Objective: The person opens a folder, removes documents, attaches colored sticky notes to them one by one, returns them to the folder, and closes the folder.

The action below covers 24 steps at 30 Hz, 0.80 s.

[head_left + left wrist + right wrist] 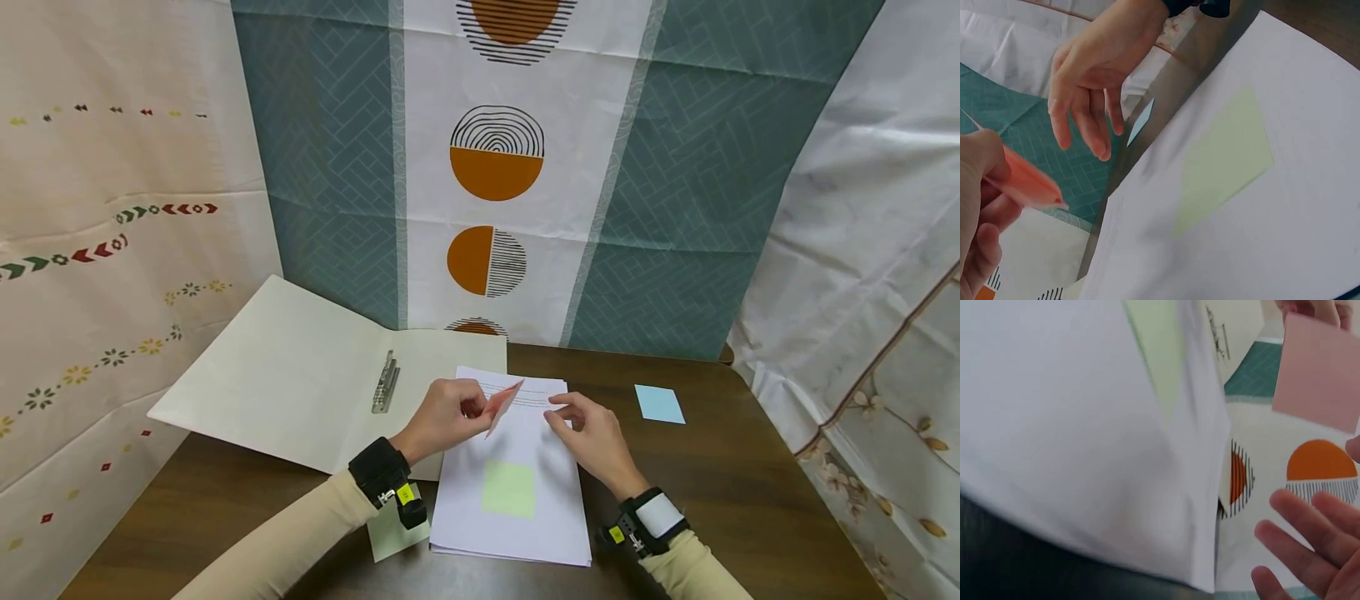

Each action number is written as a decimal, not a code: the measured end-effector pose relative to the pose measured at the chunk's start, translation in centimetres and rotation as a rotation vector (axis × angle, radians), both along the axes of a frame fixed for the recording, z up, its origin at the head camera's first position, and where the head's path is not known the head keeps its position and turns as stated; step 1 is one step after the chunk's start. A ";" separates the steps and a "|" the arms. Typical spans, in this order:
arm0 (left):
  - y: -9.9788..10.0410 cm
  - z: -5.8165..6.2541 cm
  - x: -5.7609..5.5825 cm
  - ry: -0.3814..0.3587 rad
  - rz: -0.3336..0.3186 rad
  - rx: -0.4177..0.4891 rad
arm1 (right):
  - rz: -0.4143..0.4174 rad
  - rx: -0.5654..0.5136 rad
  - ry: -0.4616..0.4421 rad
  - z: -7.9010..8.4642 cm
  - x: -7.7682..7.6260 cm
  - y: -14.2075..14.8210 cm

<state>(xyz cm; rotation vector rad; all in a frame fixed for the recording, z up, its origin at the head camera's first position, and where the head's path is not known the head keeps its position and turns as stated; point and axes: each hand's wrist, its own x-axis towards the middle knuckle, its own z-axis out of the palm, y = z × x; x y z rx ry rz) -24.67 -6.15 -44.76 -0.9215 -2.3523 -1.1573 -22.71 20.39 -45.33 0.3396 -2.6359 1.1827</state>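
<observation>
Above a stack of white paper (517, 533), my left hand (450, 414) pinches a pink sticky note (1319, 375) between thumb and fingers. Opposite it, my right hand (592, 437) hovers over the stack's right edge, its fingers loosely bent with nothing between them. In the left wrist view, the right hand (1100, 81) is apart from the pink note (1032, 181). A pale green sticky note (508, 489) lies on the top sheet, below both hands. Some printed lines show near the sheet's top.
An open white ring binder (292, 375) lies at the left, its metal clip (386, 383) upright. A blue sticky note (660, 404) lies on the brown table (720, 483) at the right. Another pale green note (393, 533) sits partly beneath my left wrist. Patterned cloths hang around the table.
</observation>
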 end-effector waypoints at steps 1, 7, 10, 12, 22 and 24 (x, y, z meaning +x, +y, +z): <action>0.0 0.0 0.0 0.009 0.015 0.000 | -0.008 -0.004 -0.007 0.1 0.1 -0.2; 0.2 0.3 0.0 0.044 0.104 -0.012 | -0.052 -0.010 -0.015 0.7 0.7 -1.1; 0.2 0.4 0.1 0.056 0.139 -0.027 | -0.073 -0.021 -0.019 0.9 0.8 -1.4; 0.3 0.5 0.3 0.071 0.163 -0.040 | -0.083 -0.034 -0.026 1.1 1.0 -1.5; 0.6 0.8 0.5 0.190 0.325 -0.128 | -0.071 -0.077 -0.032 1.5 1.3 -2.3; 0.7 0.7 0.6 0.198 0.337 -0.143 | -0.064 -0.083 -0.033 1.6 1.3 -2.4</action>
